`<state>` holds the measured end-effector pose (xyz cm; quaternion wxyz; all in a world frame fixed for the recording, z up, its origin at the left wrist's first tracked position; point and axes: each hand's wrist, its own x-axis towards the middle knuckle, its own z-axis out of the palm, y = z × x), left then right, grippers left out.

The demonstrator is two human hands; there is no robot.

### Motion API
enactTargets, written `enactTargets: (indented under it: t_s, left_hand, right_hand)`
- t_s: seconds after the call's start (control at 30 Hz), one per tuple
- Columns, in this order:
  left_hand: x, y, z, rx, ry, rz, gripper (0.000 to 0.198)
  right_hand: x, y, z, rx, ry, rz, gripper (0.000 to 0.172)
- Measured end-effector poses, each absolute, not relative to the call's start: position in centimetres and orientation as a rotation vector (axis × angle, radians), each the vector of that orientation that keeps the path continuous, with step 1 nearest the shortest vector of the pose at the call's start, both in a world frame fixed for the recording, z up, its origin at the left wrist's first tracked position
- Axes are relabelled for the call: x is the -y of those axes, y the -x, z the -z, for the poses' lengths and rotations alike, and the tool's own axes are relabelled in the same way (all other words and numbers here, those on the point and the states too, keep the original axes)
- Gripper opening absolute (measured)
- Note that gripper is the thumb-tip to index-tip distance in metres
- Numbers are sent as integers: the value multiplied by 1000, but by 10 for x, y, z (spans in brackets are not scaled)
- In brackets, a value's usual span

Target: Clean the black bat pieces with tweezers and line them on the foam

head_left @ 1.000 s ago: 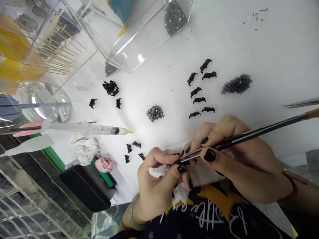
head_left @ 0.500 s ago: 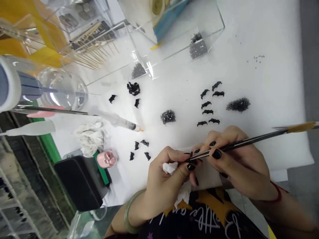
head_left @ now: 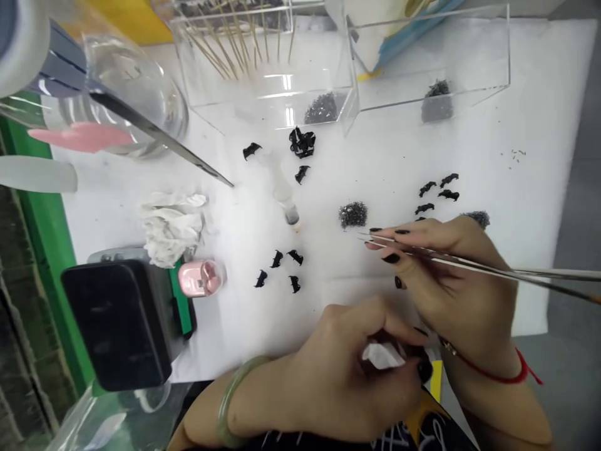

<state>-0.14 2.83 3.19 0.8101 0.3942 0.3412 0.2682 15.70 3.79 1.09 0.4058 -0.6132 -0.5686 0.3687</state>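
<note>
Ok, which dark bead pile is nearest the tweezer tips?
The middle pile on the white surface, just off the tips of the tweezers. The others are farther away: two piles by the clear boxes, and one pile partly hidden behind the right hand.

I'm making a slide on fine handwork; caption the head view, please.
Right hand holding tweezers near a glittery dark pile, left hand holding white tissue.

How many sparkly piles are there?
4 piles of dark-grey glittery bits: one near the right hand, one partly behind it, two at the clear plastic boxes. More may be hidden.
</note>
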Motion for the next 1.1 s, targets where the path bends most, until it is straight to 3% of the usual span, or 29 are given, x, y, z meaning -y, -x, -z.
enactTargets:
  t_s: [0.37,1.1]
  left_hand:
    - [-32,0,-27,-744,-642,-430,17]
    - [-34,1,-23,-740,-672,-417,19]
  right_hand:
    - [-43,-147,2,1328,1586,-1019,18]
    - [-44,-148,2,1335,1530,-1011,23]
